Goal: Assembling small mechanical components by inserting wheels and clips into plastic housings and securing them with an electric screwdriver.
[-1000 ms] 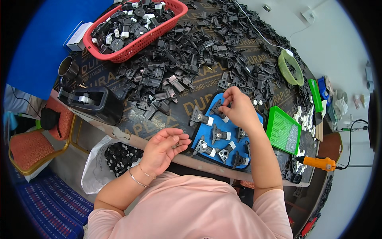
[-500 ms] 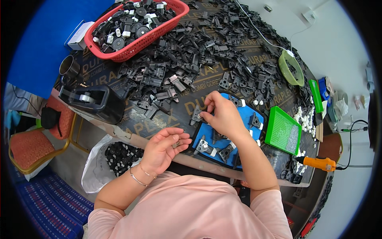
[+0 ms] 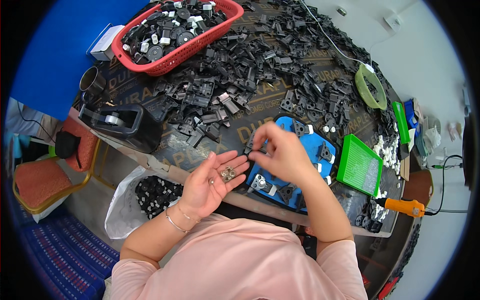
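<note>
Palm up and fingers stretched out, my left hand [image 3: 205, 182] holds several small round metal pieces [image 3: 228, 174] near the table's front edge. My right hand [image 3: 282, 155] is bent over the left edge of a blue board [image 3: 311, 145]. Its thumb and forefinger are drawn together at a black plastic part [image 3: 256, 145]; whether anything is pinched between them is hidden. Other black parts with white ends lie on the board, among them one with a round metal piece on it [image 3: 259, 182] at the near left.
Black plastic parts [image 3: 235, 75] are heaped across the table's back. A red basket [image 3: 175, 59] of parts stands far left, near a tape dispenser [image 3: 127, 127]. To the right are a green tray [image 3: 350, 165] and an orange electric screwdriver [image 3: 405, 206]. A white bag [image 3: 120, 207] hangs below the left edge.
My left hand has unfolded from a cupped shape, exposing the metal pieces. My right hand has shifted slightly down, and its fingers have moved from their pinch on the black part's metal piece.
</note>
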`<action>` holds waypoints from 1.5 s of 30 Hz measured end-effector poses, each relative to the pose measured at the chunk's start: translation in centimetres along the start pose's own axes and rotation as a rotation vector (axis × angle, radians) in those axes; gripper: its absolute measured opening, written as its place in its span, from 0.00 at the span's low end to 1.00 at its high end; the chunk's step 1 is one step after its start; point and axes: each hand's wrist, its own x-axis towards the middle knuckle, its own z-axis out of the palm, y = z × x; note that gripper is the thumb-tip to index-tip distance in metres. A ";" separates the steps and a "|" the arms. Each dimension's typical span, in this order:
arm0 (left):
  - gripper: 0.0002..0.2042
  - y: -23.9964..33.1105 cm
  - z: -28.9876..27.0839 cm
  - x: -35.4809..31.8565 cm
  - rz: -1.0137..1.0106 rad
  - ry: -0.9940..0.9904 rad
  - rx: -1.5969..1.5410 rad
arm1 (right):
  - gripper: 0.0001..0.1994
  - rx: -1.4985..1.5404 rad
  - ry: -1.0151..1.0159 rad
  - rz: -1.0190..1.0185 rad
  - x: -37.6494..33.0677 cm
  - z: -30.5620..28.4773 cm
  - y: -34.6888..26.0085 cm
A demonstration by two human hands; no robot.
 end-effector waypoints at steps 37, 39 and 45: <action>0.23 0.0 0.8 0.0 0.007 -0.013 -0.020 | 0.06 -0.785 0.337 -0.137 -2.3 -5.4 8.2; 0.24 -0.1 0.8 0.0 0.007 -0.019 -0.018 | 0.06 -0.785 0.332 -0.112 -2.2 -5.4 8.1; 0.25 -0.2 1.4 -0.1 -0.012 -0.057 -0.016 | 0.07 -0.672 0.378 0.001 -2.6 -5.6 7.7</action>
